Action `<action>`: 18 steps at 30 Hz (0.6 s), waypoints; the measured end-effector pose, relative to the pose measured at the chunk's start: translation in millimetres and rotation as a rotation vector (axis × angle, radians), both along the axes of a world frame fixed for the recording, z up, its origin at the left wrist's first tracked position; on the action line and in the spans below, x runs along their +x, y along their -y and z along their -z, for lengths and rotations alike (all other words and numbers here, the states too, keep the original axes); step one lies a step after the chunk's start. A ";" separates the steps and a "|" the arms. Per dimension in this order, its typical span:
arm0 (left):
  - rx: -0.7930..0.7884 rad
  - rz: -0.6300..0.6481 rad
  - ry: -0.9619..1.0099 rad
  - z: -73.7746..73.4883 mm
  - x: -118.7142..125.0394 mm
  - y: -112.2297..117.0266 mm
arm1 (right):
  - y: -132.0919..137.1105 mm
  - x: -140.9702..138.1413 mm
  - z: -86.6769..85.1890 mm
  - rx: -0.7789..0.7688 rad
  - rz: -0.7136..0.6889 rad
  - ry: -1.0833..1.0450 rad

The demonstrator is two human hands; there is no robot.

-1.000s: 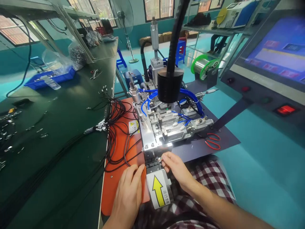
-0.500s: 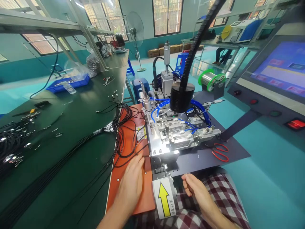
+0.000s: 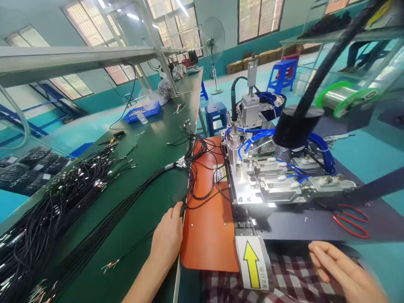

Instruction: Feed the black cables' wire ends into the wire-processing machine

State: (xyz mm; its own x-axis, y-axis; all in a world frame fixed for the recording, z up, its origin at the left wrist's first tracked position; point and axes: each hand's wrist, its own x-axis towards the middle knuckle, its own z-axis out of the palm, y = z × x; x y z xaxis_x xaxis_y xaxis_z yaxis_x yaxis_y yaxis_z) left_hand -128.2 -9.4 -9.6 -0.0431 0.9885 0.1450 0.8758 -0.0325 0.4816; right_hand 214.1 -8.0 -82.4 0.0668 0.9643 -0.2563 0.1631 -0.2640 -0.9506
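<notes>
My left hand (image 3: 168, 231) lies at the front edge of the green bench, its fingers curled down over a thin black cable (image 3: 135, 245). One end of that cable, with bare copper strands, rests on the bench; the grip itself is partly hidden under my fingers. Beyond it, a bundle of black cables (image 3: 147, 182) with white ends reaches onto the orange board (image 3: 208, 240). My right hand (image 3: 341, 269) is over my lap, right of the yellow arrow label (image 3: 252, 263), slightly blurred. Its fingers are bent in toward the thumb and nothing shows between them.
A metal machine (image 3: 268, 176) with blue air tubes stands right of the board, a black lamp head (image 3: 298, 126) above it. Red-handled scissors (image 3: 352, 221) lie on its dark base. A large cable heap (image 3: 72, 189) and a blue tray (image 3: 142, 112) are on the bench.
The view has swung left. My left hand has moved off the orange board to the cable at the bench edge. My right hand has shifted right, away from the arrow label.
</notes>
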 end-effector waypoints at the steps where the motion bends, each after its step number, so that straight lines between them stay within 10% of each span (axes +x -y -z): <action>1: -0.027 0.019 0.026 1.0 -1.4 2.0 | -1.7 -6.7 -14.7 0.092 -0.054 0.018; 5: -0.090 0.163 0.147 9.7 14.5 -3.4 | -3.8 -50.7 -49.2 0.584 -0.274 0.115; 10: -0.050 0.266 0.186 15.8 54.1 -15.7 | -1.0 -82.9 -25.9 0.983 -0.601 0.219; 14: -0.005 0.315 0.141 2.3 74.3 -8.9 | 6.4 -63.1 -15.5 0.714 -0.544 -0.017; 18: 0.054 0.339 0.089 -15.6 74.1 5.2 | 8.7 -51.3 -43.8 0.342 -0.301 -0.182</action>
